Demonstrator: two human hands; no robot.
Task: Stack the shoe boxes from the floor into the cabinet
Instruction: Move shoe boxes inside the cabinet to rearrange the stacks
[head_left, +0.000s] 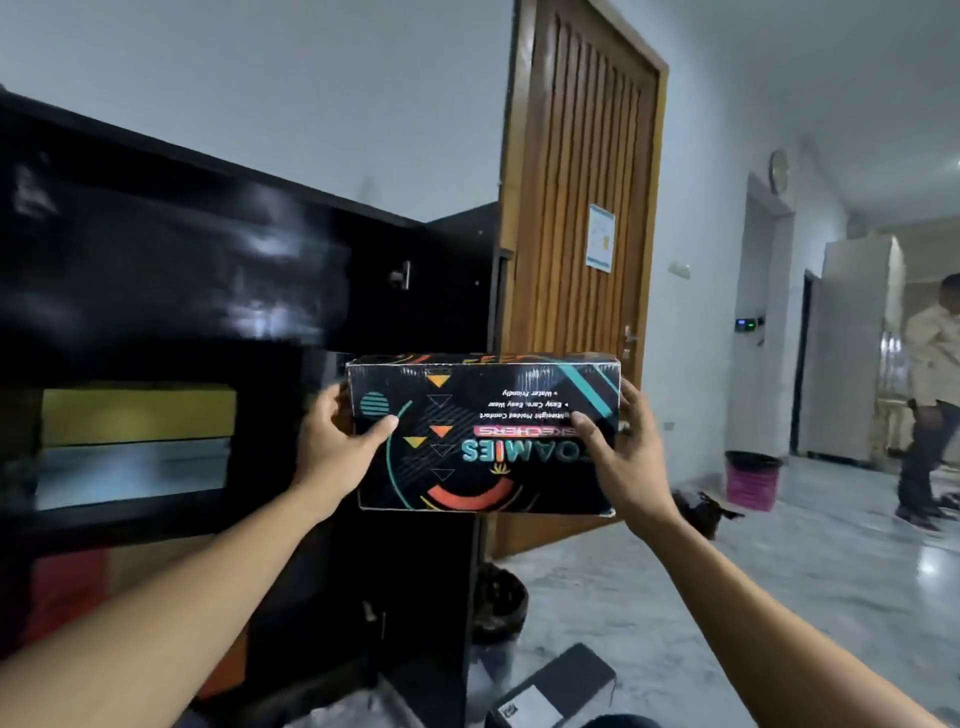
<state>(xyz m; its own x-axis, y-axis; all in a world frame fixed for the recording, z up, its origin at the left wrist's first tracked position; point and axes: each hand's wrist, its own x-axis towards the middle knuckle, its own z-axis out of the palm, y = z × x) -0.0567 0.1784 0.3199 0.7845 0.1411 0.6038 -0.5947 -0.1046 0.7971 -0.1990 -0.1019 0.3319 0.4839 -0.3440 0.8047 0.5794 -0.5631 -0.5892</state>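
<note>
Forearms (171, 608) filled the bottom of the frame, reaching up to the box (483, 441). It was up in the air around the middle of the frame, off the floor (779, 597) and not in the cabinet (156, 249) yet. Left hand (337, 447) gripped its left end and right hand (618, 457) gripped its right end, thumbs on the printed face. So the hands were apart with the box clamped between them. Its long axis ran left to right across the frame, printing upside down.

Cabinet took up the whole left side. A shelf (130, 519) there had what looked like a yellow box (137, 413) sitting above it, left of the held one and roughly level with it. My guess is the move needed to go leftward, left hand leading since it was nearer that opening. Might need a turn to go in end-first, hard to say. A second box (556, 686) lay on the floor at bottom centre, probably next in line.
</note>
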